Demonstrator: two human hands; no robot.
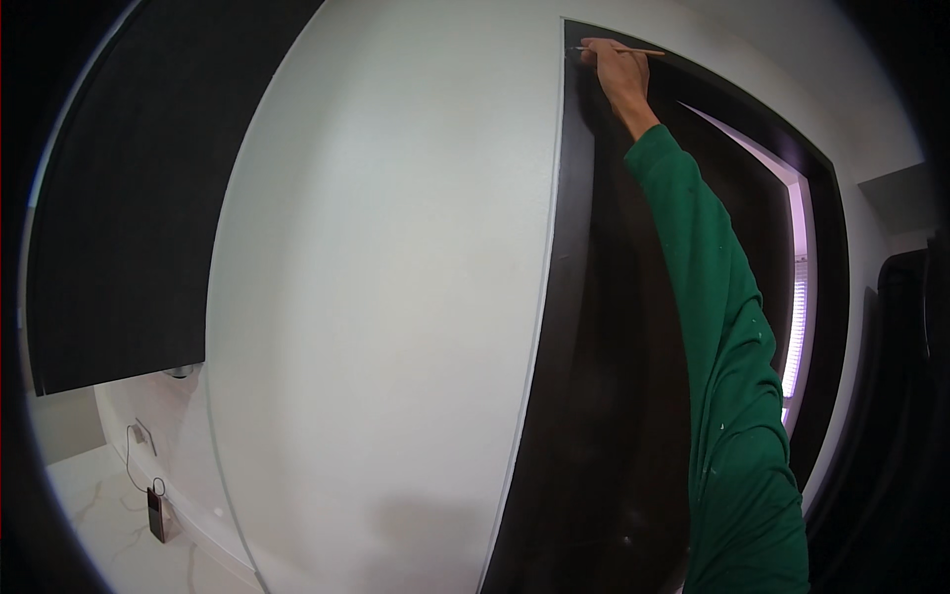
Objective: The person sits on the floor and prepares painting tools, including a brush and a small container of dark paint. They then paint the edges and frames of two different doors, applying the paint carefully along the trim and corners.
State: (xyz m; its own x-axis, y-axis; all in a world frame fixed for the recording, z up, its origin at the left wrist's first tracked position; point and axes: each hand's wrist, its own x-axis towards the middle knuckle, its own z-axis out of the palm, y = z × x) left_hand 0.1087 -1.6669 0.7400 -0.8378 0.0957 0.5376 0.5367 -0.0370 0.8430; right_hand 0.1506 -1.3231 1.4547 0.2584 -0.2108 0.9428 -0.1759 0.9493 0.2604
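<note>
Green sleeve (732, 376) fabric, specked with white, ran nearest the camera, below the person's right hand (618, 77). Left of the hand spread a smooth white wall (396, 247). Around the hand stood a dark door frame (572, 198), with its upper left corner just beside the fingers; below the hand hung a dark door (638, 396). Far left was a black wall cabinet (139, 198), and well below and right, a pale window blind (797, 327). The hand was closed around a slim wooden-handled brush (648, 51), its tip pointing left at that corner, perhaps touching it; the distance blurred this.
</note>
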